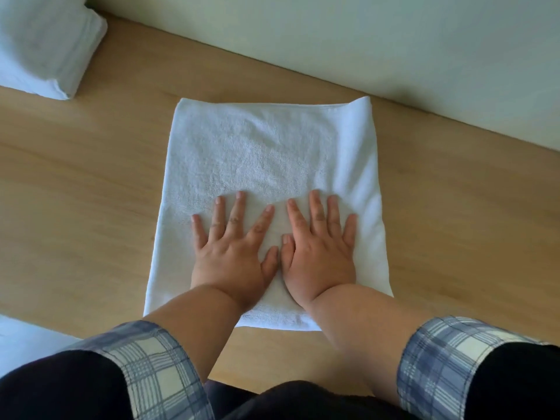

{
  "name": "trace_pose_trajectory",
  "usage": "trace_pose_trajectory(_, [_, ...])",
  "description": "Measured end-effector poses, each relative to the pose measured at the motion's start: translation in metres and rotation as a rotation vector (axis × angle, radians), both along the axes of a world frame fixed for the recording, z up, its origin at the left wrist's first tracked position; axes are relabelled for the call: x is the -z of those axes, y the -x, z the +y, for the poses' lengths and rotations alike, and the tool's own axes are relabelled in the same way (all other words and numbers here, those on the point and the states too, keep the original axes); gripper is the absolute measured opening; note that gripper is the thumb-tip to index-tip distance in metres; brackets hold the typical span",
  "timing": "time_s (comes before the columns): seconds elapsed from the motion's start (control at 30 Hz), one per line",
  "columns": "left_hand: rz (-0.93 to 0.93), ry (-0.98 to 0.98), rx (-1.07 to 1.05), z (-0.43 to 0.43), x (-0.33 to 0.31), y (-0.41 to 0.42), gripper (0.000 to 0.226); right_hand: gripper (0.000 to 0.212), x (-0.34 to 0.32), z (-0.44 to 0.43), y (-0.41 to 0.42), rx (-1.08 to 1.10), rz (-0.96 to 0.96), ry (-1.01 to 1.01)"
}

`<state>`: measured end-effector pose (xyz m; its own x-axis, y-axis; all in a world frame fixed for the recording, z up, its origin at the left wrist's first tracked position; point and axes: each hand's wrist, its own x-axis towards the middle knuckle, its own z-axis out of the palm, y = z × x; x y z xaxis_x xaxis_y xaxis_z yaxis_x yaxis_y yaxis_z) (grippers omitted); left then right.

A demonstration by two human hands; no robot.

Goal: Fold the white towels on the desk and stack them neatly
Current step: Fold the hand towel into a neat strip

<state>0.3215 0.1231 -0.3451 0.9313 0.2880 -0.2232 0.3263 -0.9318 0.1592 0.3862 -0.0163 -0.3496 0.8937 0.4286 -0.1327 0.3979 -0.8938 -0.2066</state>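
Note:
A white towel lies folded into a near-square on the wooden desk, right in front of me. My left hand and my right hand both press flat on its near half, fingers straight and spread, thumbs almost touching. At the far left corner sits a stack of folded white towels. Another bit of white cloth shows at the lower left edge of the view.
A pale wall runs along the far edge of the desk, just behind the towel. Bare wood lies to the left and right of the towel. My plaid cuffs and dark sleeves fill the bottom of the view.

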Motion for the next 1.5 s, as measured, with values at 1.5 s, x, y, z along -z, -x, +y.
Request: trace_pose_trajectory(1.5, [0.007, -0.081, 0.055, 0.006, 0.008, -0.001, 0.067, 0.079, -0.014, -0.085, -0.017, 0.001, 0.213, 0.233])
